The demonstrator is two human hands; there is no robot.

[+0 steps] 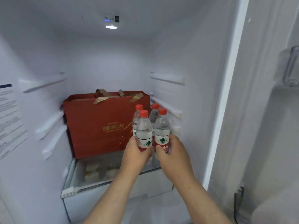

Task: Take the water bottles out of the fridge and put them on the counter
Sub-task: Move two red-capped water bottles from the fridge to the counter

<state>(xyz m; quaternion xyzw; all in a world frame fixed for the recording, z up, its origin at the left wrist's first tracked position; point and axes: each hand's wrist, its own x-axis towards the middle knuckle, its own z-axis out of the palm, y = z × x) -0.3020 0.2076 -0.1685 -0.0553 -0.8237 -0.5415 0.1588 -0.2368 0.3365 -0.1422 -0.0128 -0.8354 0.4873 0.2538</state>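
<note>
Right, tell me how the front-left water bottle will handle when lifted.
The front-left water bottle looks nearly full, so it is probably heavy for its size. Its clear plastic wall may flex under the left hand. Tall and narrow, it could tip if set down carelessly.

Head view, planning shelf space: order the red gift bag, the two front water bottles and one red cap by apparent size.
1. red gift bag
2. front left bottle and front right bottle: alike
3. red cap

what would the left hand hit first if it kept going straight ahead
Probably the rear left bottle, right behind the front left bottle that the left hand grips; depth is unclear.
</note>
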